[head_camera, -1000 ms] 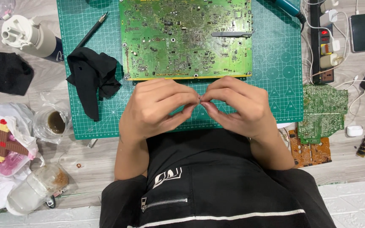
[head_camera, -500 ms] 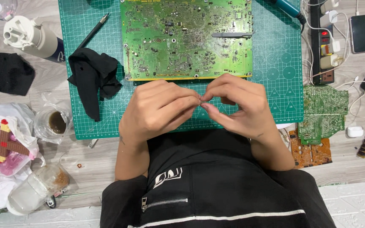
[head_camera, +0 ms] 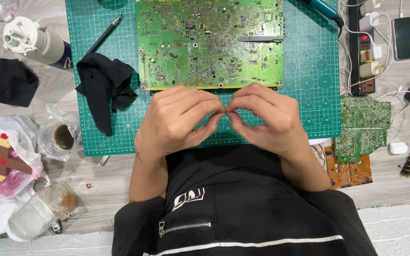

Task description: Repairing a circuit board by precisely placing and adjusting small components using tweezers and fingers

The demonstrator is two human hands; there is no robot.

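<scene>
Two bare hands meet just above the near edge of the green cutting mat [head_camera: 319,71], directly in front of the person's black garment. The left hand [head_camera: 176,121] and right hand [head_camera: 266,121] are both curled, thumb and forefinger tips pressed together at one point; each grip is pinched nearly closed, but whatever lies between the fingertips is too small to identify, so it cannot be told what is held. Just beyond the knuckles lies the large green circuit board [head_camera: 209,42], flat on the mat, with metal tweezers [head_camera: 262,39] resting on its right half, untouched. A crumpled black cloth [head_camera: 105,83] sits on the mat to the left, beside a dark pen-shaped tool [head_camera: 104,33]. Smaller boards [head_camera: 361,125] lie off the mat on the wooden surface [head_camera: 110,180] at right. Judging by this layout, work on the board appears under way, not finished.
</scene>
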